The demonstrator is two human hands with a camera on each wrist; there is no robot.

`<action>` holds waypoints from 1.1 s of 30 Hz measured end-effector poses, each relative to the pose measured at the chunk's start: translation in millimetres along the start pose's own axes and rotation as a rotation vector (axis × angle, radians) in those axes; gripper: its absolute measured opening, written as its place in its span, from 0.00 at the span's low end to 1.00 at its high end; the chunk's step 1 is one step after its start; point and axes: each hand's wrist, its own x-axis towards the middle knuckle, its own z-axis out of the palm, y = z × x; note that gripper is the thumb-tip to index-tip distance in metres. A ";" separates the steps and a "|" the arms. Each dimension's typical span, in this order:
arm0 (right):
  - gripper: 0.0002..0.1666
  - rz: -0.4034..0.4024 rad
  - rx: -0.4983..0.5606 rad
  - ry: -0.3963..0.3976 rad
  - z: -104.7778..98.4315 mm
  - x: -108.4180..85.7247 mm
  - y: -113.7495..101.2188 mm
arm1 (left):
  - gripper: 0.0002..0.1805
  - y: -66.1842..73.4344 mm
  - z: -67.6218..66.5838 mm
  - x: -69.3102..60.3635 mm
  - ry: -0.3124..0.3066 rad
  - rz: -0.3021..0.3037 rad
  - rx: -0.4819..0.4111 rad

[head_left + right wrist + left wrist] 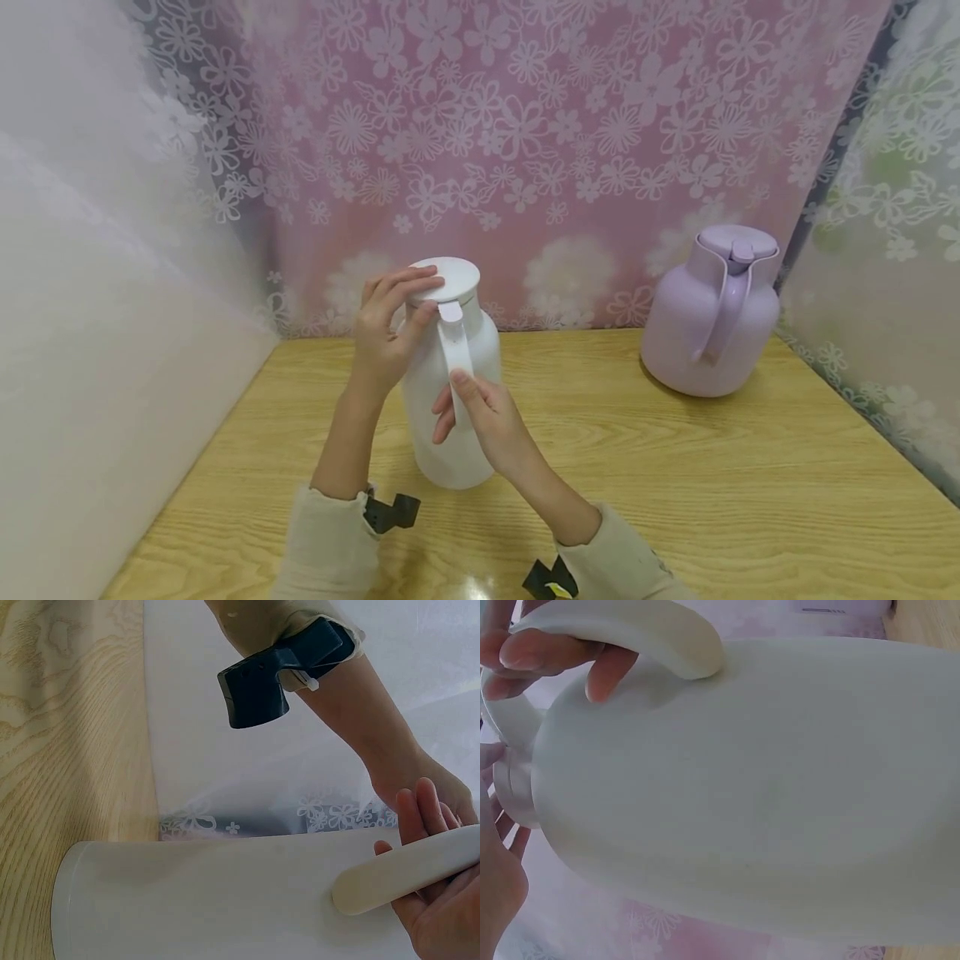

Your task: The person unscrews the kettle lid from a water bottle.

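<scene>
A: What stands around the desk?
B: A pale smooth panel fills the left of the frame. A pink cloth with white flowers hangs across the top and middle. The desk has a light wood grain.

A: Moving right from the panel?
B: The left hand, just left of centre. It holds the lid, with fingers lying across the top and the thumb against the near side, next to a small tab. A black device sits at that wrist, by a beige sleeve.

A: Whose lid is it?
B: It belongs to the white jug, which stands upright on the desk near the middle of the frame. Its handle faces the person.

A: And the other hand?
B: The right hand grips that handle, thumb along it and fingers passing through the loop. Another black device shows at the bottom edge, beside the right cuff.

A: Farther right?
B: A lilac jug stands upright, lid on, well apart from the white one. Beyond it, a translucent flowered sheet borders the right side.
</scene>
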 end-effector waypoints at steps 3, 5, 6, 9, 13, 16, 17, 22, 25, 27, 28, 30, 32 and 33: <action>0.27 0.002 -0.001 0.000 -0.2 -0.3 -0.8 | 0.12 2.6 3.4 1.6 0.032 0.007 0.033; 0.27 0.000 0.001 0.000 -0.5 -0.4 -1.1 | 0.10 3.6 5.3 2.8 0.046 0.009 0.059; 0.27 -0.001 0.002 0.000 -0.6 -0.4 -1.2 | 0.10 3.9 6.2 3.6 0.050 0.010 0.071; 0.26 0.000 0.004 -0.004 -0.8 -0.3 -1.5 | 0.12 4.1 8.3 5.6 0.055 0.017 0.122; 0.26 0.013 -0.002 -0.005 -0.8 -0.3 -2.1 | 0.11 4.0 10.4 9.0 0.052 0.036 0.177; 0.25 0.026 0.003 -0.006 -0.5 -0.6 -5.0 | 0.12 5.5 12.1 12.2 0.054 0.046 0.221; 0.25 0.026 0.000 -0.006 -0.2 -1.1 -9.1 | 0.12 6.2 12.7 13.4 0.051 0.049 0.239; 0.25 0.035 -0.012 -0.005 2.0 -3.0 -28.6 | 0.13 11.5 15.0 19.6 0.030 0.057 0.323; 0.24 0.040 -0.011 -0.005 2.6 -3.3 -31.2 | 0.13 13.9 16.9 22.4 0.014 0.042 0.355; 0.24 0.044 0.007 -0.007 2.0 -2.7 -24.9 | 0.13 14.6 18.3 23.9 0.003 0.029 0.373; 0.24 0.044 0.015 -0.007 1.7 -2.4 -21.1 | 0.13 14.9 18.9 24.4 -0.003 0.023 0.381; 0.24 0.042 0.030 -0.009 1.1 -1.6 -13.2 | 0.13 15.2 19.6 25.3 -0.013 0.017 0.394; 0.24 0.039 0.042 -0.010 0.5 -0.9 -5.3 | 0.13 15.3 19.8 25.5 -0.016 0.013 0.398; 0.25 0.034 0.041 -0.010 0.6 -0.7 -3.6 | 0.13 15.4 19.7 25.3 -0.016 0.012 0.397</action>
